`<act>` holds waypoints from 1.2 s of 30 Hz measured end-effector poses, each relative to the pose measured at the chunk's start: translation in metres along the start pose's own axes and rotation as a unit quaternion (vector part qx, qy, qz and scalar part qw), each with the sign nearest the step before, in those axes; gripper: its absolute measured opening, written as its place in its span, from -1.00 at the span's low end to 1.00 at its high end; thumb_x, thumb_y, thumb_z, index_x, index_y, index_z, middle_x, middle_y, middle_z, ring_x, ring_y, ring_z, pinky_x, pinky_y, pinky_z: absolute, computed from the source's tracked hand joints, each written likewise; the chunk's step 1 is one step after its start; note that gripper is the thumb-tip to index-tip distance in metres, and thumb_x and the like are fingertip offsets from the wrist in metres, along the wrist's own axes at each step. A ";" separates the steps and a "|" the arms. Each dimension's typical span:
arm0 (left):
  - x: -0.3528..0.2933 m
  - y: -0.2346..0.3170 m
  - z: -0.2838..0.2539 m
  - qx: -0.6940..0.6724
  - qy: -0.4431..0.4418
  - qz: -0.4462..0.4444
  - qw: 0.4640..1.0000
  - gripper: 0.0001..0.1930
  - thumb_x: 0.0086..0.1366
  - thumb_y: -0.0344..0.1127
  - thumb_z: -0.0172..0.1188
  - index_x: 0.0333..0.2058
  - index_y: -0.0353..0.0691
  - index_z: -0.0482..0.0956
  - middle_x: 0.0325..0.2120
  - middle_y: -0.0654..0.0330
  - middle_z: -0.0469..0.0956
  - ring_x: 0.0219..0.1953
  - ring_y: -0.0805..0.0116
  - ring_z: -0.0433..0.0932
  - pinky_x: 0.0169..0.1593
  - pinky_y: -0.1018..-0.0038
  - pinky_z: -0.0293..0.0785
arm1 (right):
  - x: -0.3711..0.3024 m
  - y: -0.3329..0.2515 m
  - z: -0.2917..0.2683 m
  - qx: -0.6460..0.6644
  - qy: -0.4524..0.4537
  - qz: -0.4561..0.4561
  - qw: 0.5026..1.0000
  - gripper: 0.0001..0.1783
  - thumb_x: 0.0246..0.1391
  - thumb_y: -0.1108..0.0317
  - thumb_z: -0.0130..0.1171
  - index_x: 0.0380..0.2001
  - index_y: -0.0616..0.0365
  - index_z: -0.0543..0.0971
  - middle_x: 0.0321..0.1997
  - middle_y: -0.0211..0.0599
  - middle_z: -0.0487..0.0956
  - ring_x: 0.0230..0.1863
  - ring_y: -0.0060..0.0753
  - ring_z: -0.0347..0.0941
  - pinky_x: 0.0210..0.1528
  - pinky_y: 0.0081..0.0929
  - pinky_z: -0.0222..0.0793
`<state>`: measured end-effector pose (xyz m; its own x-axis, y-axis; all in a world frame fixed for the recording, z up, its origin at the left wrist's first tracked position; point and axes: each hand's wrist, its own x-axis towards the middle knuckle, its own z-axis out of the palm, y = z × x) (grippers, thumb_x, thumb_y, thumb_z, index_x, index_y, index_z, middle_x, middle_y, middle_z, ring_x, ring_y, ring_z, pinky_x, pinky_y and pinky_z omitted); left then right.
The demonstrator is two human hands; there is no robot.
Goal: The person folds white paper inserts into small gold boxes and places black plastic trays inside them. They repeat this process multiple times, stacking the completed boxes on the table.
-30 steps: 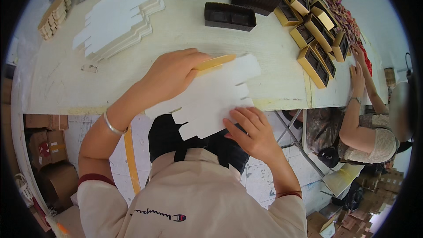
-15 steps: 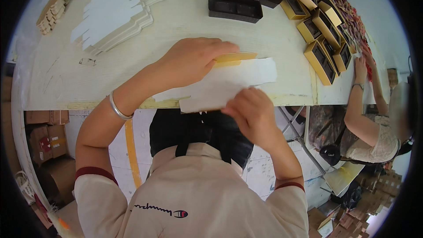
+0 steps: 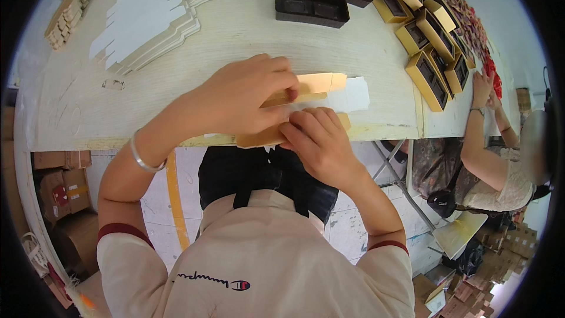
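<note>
A flat carton blank (image 3: 353, 94), white inside and gold outside, lies at the table's front edge. Its far and near long panels are bent upward, showing gold, while the right end stays flat. My left hand (image 3: 250, 95) has its fingers curled at the far panel, thumb toward the middle. Close beside it, my right hand (image 3: 321, 141) is closed on the near panel, knuckles up. Both hands hide the blank's middle and most of its left end.
White blanks (image 3: 144, 17) are stacked at the far left, near small tan pieces (image 3: 67, 17). Black plastic trays (image 3: 312, 7) stand at the back. Gold boxes with black inserts (image 3: 426, 79) are piled at right. Beyond, a co-worker's hands (image 3: 482, 91) touch red material (image 3: 493, 76).
The blank's long panels have risen from nearly flat, the near one now showing gold. My right hand has moved slightly left and closed on it. My left hand has shifted a little left, fingers curling.
</note>
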<state>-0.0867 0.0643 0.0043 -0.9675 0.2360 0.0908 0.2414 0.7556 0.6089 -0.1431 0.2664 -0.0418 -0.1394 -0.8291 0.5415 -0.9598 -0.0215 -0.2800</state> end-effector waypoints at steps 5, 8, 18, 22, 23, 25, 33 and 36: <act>-0.028 0.012 0.016 0.132 0.039 0.047 0.989 -0.60 -0.02 -0.22 0.39 -0.24 -0.25 0.49 0.05 0.03 0.36 0.02 0.02 0.35 0.03 0.29 0.36 | 0.015 -0.002 -0.001 -0.039 -0.040 0.024 0.998 -0.81 -0.11 0.38 0.20 -0.38 0.21 0.52 -0.31 -0.28 0.42 -0.29 -0.29 0.35 -0.28 -0.40 0.24; -0.028 0.012 0.025 0.127 0.056 -0.005 0.990 -0.70 0.00 -0.32 0.36 -0.31 -0.24 0.49 0.03 0.11 0.37 -0.04 0.10 0.34 0.01 0.34 0.35 | 0.017 0.005 -0.014 -0.062 -0.084 0.056 0.993 -0.86 -0.11 0.37 0.19 -0.46 0.18 0.48 -0.35 -0.27 0.43 -0.31 -0.26 0.37 -0.30 -0.40 0.25; -0.008 0.032 0.032 0.144 0.047 -0.066 0.986 -0.77 0.00 -0.31 0.34 -0.41 -0.25 0.49 -0.26 0.15 0.36 -0.21 0.17 0.36 -0.16 0.37 0.41 | -0.008 0.016 -0.061 -0.085 -0.045 0.139 0.986 -0.62 -0.11 0.43 0.28 -0.14 0.16 0.51 -0.04 -0.12 0.44 -0.14 -0.08 0.42 -0.12 -0.27 0.34; 0.004 0.035 0.041 0.155 0.058 -0.065 0.984 -0.71 -0.02 -0.27 0.37 -0.39 -0.29 0.51 -0.27 0.13 0.33 -0.25 0.14 0.39 -0.23 0.33 0.45 | 0.003 0.012 -0.039 0.186 -0.063 0.152 0.969 -0.59 -0.09 0.45 0.30 -0.11 0.22 0.47 -0.08 -0.16 0.42 -0.11 -0.03 0.43 -0.12 -0.21 0.39; 0.004 0.036 0.035 0.141 0.031 -0.073 0.987 -0.68 -0.03 -0.25 0.38 -0.35 -0.30 0.52 -0.21 0.11 0.33 -0.24 0.13 0.40 -0.22 0.33 0.47 | 0.002 0.017 -0.035 0.250 -0.067 0.167 0.952 -0.58 -0.09 0.45 0.30 -0.11 0.22 0.46 -0.09 -0.16 0.42 -0.10 -0.03 0.44 -0.13 -0.21 0.40; 0.003 0.035 0.018 0.037 -0.066 -0.097 0.992 -0.58 -0.06 -0.23 0.42 -0.24 -0.31 0.52 -0.06 0.08 0.27 -0.19 0.12 0.44 -0.17 0.32 0.49 | -0.001 0.025 -0.038 0.271 -0.075 0.168 0.945 -0.58 -0.16 0.33 0.40 -0.21 0.23 0.51 -0.13 -0.16 0.41 -0.17 -0.08 0.43 -0.20 -0.30 0.40; -0.017 0.000 0.002 -0.012 -0.035 0.088 0.995 -0.53 -0.11 -0.31 0.47 -0.17 -0.25 0.56 0.13 0.17 0.20 -0.20 0.19 0.46 -0.16 0.41 0.49 | -0.005 0.032 -0.027 0.204 -0.021 0.146 0.968 -0.58 -0.29 0.16 0.46 -0.47 0.23 0.52 -0.32 -0.21 0.43 -0.33 -0.14 0.40 -0.31 -0.37 0.37; -0.005 -0.008 0.015 0.022 0.025 0.172 0.984 -0.62 -0.15 -0.25 0.48 -0.34 -0.25 0.58 -0.14 0.24 0.40 -0.31 0.23 0.43 -0.29 0.45 0.45 | -0.003 0.031 -0.024 0.174 -0.008 0.148 0.974 -0.61 -0.24 0.21 0.44 -0.53 0.23 0.47 -0.43 -0.22 0.41 -0.39 -0.13 0.37 -0.37 -0.33 0.35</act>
<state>-0.0826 0.0663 -0.0125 -0.8299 0.4533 0.3252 0.5578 0.6616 0.5011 -0.1787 0.2817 -0.0334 -0.3904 -0.8365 0.3846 -0.7371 0.0338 -0.6749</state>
